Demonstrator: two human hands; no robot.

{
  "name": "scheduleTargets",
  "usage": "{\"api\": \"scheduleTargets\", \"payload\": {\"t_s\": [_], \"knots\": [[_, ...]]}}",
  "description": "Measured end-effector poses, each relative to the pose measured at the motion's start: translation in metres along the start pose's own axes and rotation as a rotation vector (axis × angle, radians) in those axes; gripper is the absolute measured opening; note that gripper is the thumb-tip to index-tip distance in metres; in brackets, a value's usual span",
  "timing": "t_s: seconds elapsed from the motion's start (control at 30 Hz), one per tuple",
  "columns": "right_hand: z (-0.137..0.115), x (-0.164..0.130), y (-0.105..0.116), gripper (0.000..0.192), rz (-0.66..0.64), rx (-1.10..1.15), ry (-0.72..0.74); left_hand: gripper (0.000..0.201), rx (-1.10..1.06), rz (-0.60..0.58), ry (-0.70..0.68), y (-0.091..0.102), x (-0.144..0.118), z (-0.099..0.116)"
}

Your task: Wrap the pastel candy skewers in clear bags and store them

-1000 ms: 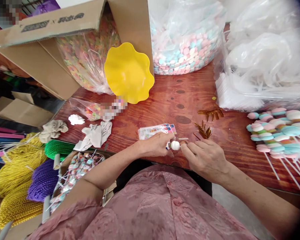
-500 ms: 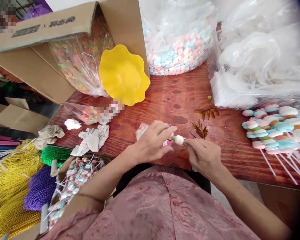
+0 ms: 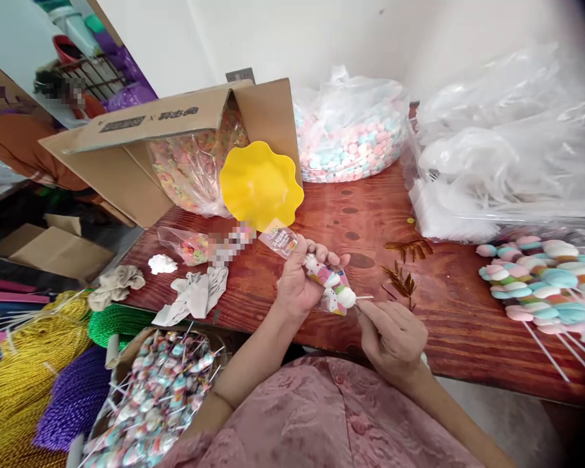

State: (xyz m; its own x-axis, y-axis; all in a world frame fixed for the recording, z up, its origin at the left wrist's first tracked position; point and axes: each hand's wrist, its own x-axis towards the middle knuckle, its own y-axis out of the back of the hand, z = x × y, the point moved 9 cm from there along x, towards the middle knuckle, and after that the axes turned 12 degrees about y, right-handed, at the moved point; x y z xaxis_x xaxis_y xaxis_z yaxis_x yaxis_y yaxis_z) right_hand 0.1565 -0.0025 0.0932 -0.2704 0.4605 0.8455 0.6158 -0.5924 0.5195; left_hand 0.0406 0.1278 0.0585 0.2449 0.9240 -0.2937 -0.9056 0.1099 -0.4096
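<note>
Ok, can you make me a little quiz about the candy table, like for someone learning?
1. True or false: the left hand holds a marshmallow stick in a printed wrapper.
2. What colour is the wavy bowl? A red, B yellow, C blue.
3. Which hand pinches the thin stick end by the white marshmallow?

Key: 1 true. 2 B. 3 The right hand.

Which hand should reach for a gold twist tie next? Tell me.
Likely the right hand: it lies nearest the gold twist ties and pinches only the white stick, while the left hand grips the bagged pastel marshmallow skewer.
</note>
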Motion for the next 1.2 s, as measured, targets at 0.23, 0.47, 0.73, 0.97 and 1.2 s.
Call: {"api": "scheduleTargets", "payload": {"t_s": [0.23, 0.47, 0.73, 0.97, 1.2], "knots": [[-0.001, -0.004, -0.012, 0.024, -0.118, -0.047, 0.059, 0.059, 0.062, 0.043, -0.016, 0.005, -0.001, -0.009], [0.037, -0.028, -0.064, 0.023, -0.209, 0.717, -0.606, 0.064, 0.104, -0.177, -0.041, -0.005, -0.005, -0.021], [0.041, -0.037, -0.076, 0.029, -0.319, 0.817, -0.69, 0.062, 0.109, -0.031, -0.037, 0.022, 0.007, -0.015], [0.0, -0.01, -0.043, 0.021, -0.188, 0.043, 0.004, 0.059, -0.257, 0.085, -0.008, 0.036, 0.016, -0.016], [-0.01, -0.007, -0.047, 0.024, -0.285, -0.12, 0.134, 0.049, -0.784, 0.016, 0.121, 0.034, 0.019, -0.037]]}}
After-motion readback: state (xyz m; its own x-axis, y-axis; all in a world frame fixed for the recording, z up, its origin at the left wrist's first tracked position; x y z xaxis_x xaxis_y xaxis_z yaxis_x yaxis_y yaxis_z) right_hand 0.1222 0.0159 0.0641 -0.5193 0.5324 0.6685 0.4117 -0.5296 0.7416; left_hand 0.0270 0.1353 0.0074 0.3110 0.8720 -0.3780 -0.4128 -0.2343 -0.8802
